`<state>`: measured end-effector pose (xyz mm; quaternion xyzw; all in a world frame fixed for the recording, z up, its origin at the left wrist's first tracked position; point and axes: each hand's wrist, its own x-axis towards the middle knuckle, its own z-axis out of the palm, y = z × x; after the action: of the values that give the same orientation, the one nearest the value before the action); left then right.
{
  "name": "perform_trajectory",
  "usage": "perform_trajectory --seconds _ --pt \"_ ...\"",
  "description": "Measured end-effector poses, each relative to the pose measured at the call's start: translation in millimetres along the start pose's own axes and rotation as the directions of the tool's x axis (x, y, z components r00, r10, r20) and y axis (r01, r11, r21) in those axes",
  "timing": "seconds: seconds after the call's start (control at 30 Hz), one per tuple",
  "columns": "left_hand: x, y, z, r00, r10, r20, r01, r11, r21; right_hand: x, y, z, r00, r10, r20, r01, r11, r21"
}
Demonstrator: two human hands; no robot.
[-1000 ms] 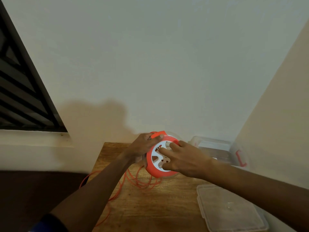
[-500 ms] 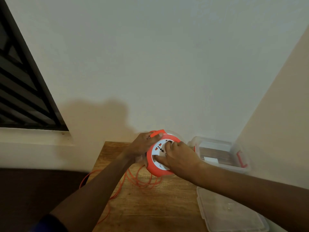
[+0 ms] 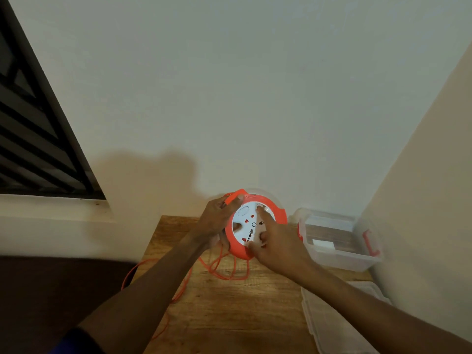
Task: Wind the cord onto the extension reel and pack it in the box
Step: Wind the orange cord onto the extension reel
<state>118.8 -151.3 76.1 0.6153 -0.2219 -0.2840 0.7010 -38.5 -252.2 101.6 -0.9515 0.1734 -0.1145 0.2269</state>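
An orange extension reel [image 3: 277, 213] with a white socket face stands on edge near the table's back. My left hand [image 3: 215, 221] grips its left rim and orange handle. My right hand [image 3: 277, 247] lies over the white face, fingers hooked into its recesses. Loose orange cord [image 3: 224, 270] hangs in loops under the reel and trails off the table's left edge. A clear plastic box [image 3: 339, 254] with orange clips stands open to the right of the reel.
The clear lid [image 3: 332, 325] lies flat at the front right of the wooden table [image 3: 229, 315]. Walls close in behind and on the right. A dark louvred window [image 3: 33, 139] is at the left.
My right hand has turned on the white face, which has rotated, showing different sockets. The reel sits slightly higher in view. My left hand keeps its hold.
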Motion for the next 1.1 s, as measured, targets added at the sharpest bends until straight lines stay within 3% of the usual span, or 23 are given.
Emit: perform_trajectory --seconds 0.1,0.2,0.27,0.43,0.57,0.77,0.93,1.1 --pt "-0.3 0.0 -2.7 0.996 -0.043 0.079 0.043 0.999 0.005 -7.3 10.1 -10.0 0.942 -0.326 -0.081 0.258 0.857 -0.445" --pt "-1.3 -3.0 -3.4 0.989 -0.067 0.129 0.062 0.997 0.046 -7.0 18.2 -25.1 0.808 -0.578 0.116 0.523 0.613 -0.592" --pt "-1.2 -5.0 -2.7 0.987 -0.081 0.139 0.069 0.993 0.092 -4.9 24.0 -27.6 0.757 -0.605 0.245 0.61 0.522 -0.596" --pt "0.0 -7.7 -0.9 0.98 -0.109 0.164 0.085 0.985 0.15 1.9 22.3 -32.6 0.69 -0.618 0.378 0.689 0.399 -0.606" --pt "-1.0 -5.7 2.1 0.976 -0.107 0.187 0.078 0.985 0.151 3.6 14.3 -32.6 0.576 -0.62 0.532 0.784 0.236 -0.574" --pt "-0.4 -6.4 0.9 0.969 -0.105 0.222 0.059 0.977 0.203 6.5 6.7 -26.3 0.605 -0.483 0.633 0.776 0.178 -0.606" --pt "1.7 -1.4 -5.1 0.966 -0.081 0.246 -0.004 0.946 0.325 4.2 6.7 -22.9 0.616 -0.454 0.644 0.761 0.129 -0.636" --pt "0.7 -5.9 -4.4 0.973 -0.126 0.192 0.087 0.975 0.203 8.1 3.5 -29.0 0.74 -0.438 0.511 0.639 0.219 -0.737"
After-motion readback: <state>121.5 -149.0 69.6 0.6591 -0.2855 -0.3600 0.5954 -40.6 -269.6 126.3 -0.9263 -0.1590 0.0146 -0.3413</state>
